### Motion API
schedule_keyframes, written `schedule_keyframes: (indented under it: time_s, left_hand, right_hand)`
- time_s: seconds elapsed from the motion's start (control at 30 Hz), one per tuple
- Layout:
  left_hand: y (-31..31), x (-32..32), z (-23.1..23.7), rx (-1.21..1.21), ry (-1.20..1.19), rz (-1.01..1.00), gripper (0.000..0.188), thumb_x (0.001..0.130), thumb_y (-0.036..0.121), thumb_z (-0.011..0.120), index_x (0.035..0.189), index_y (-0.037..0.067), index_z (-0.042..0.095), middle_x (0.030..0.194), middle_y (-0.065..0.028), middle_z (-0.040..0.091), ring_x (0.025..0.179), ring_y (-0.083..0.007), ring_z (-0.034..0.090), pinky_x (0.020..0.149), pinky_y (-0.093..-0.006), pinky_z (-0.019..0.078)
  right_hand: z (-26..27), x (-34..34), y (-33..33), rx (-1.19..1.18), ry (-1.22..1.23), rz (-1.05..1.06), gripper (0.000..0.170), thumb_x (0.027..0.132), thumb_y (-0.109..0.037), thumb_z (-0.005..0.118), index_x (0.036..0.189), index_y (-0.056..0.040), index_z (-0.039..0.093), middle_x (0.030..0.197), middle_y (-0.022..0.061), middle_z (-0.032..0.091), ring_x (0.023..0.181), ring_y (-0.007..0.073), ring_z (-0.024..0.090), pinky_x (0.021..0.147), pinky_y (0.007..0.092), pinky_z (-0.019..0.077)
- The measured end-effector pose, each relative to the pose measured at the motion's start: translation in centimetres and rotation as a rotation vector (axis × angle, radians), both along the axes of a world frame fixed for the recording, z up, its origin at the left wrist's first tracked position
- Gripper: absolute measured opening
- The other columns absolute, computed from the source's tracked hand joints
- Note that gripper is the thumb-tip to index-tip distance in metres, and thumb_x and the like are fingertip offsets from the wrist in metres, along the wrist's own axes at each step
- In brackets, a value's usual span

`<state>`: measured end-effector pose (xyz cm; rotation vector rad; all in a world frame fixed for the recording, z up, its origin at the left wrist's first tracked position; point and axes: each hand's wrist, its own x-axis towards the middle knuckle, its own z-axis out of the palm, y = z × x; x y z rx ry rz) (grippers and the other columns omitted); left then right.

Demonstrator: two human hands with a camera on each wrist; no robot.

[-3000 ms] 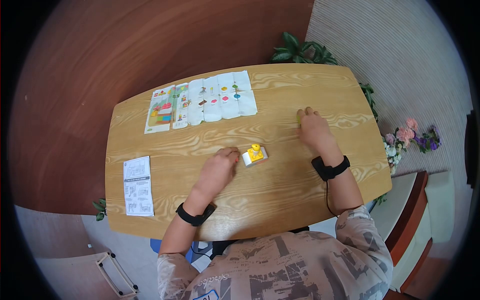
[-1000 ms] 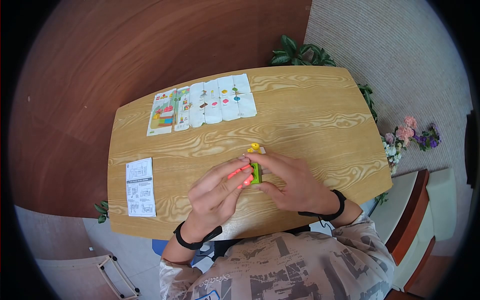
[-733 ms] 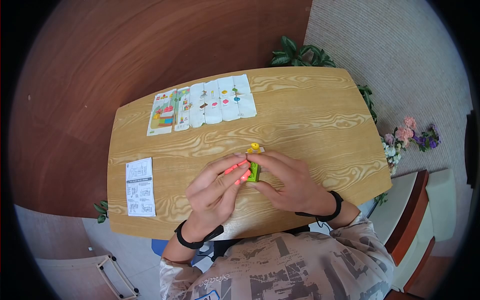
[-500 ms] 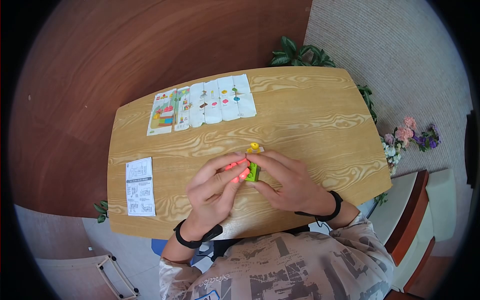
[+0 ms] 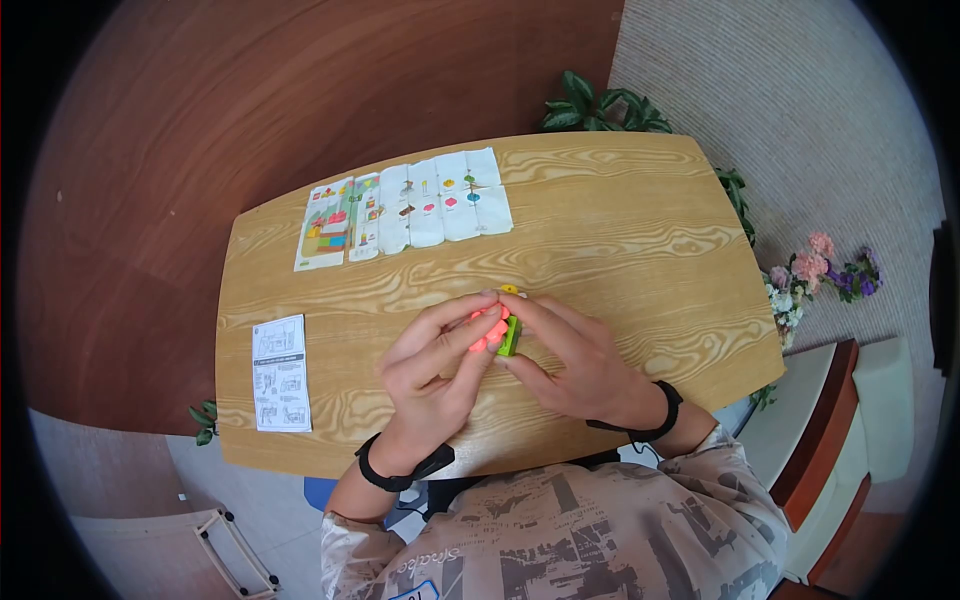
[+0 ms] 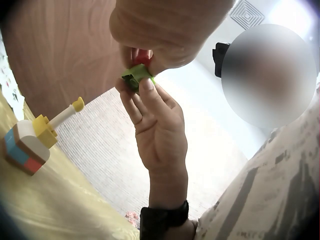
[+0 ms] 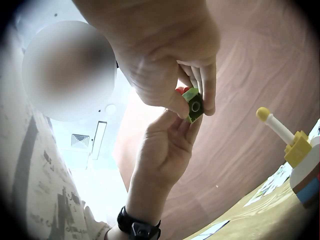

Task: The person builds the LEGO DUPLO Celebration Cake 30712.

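In front of the person's chest the two hands meet around two toy building bricks. My left hand (image 5: 430, 365) pinches a coral-pink studded brick (image 5: 490, 333) between thumb and fingers. A green brick (image 5: 511, 337), pressed right against the pink one, is held by my right hand (image 5: 580, 365). The green brick's hollow underside (image 7: 195, 106) faces the right wrist camera. Beyond the hands stands a brick stack (image 6: 30, 145) of white, brown, blue and red layers. It carries a yellow brick (image 6: 45, 131) and a white post (image 6: 62, 117) with a yellow tip. In the head view the hands mostly hide this stack.
An unfolded colour instruction sheet (image 5: 440, 200) lies along the table's far left edge. Nearer, at the left, is a black-and-white leaflet (image 5: 280, 385). Potted leaves (image 5: 600, 105) and flowers (image 5: 815, 265) stand beyond the wooden table's (image 5: 650, 260) far and right edges.
The right hand has come in from the far right with the green brick, meeting the left hand and its pink brick. Lately both hands have shifted slightly away from the body, covering the stack more.
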<state>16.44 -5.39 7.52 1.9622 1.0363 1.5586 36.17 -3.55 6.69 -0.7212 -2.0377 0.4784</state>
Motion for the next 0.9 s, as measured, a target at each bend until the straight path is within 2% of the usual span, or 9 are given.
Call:
schedule_keyframes:
  time_s: [0.2, 0.47, 0.77, 0.9]
  left_hand:
    - [0.1, 0.2, -0.5, 0.089, 0.052, 0.001, 0.033, 0.091, -0.007, 0.078, 0.124, -0.001, 0.079, 0.128, -0.0235, 0.074, 0.111, -0.0288, 0.077, 0.092, -0.0350, 0.0642]
    - [0.1, -0.5, -0.2, 0.219, 0.214, 0.057, 0.035, 0.086, -0.004, 0.083, 0.121, -0.002, 0.079, 0.126, -0.0228, 0.075, 0.113, -0.0359, 0.077, 0.094, -0.0387, 0.0647]
    - [-0.1, -0.7, -0.1, 0.369, 0.363, 0.065, 0.041, 0.083, -0.001, 0.086, 0.122, 0.001, 0.078, 0.127, -0.0206, 0.074, 0.114, -0.0380, 0.076, 0.085, -0.0377, 0.0655]
    - [-0.2, -1.1, -0.5, 0.423, 0.420, 0.048, 0.041, 0.081, -0.001, 0.087, 0.121, 0.002, 0.078, 0.127, -0.0209, 0.073, 0.115, -0.0392, 0.076, 0.087, -0.0387, 0.0666]
  right_hand:
    - [-0.1, 0.2, -0.1, -0.074, 0.022, 0.016, 0.069, 0.089, -0.008, 0.080, 0.150, 0.0042, 0.053, 0.126, 0.0227, 0.068, 0.109, 0.0389, 0.071, 0.091, 0.0414, 0.0602]
    - [-0.3, 0.0, 0.0, 0.028, 0.008, -0.010, 0.067, 0.087, -0.008, 0.081, 0.149, 0.0037, 0.056, 0.126, 0.0217, 0.068, 0.108, 0.0373, 0.072, 0.089, 0.0413, 0.0618]
    - [0.1, 0.4, -0.3, 0.017, 0.031, 0.010, 0.064, 0.086, -0.004, 0.079, 0.146, 0.0048, 0.059, 0.126, 0.0232, 0.069, 0.108, 0.0369, 0.073, 0.089, 0.0405, 0.0621]
    - [-0.2, 0.4, -0.5, 0.024, 0.012, 0.001, 0.060, 0.087, -0.004, 0.079, 0.143, 0.0056, 0.061, 0.128, 0.0244, 0.069, 0.110, 0.0379, 0.072, 0.091, 0.0413, 0.0618]
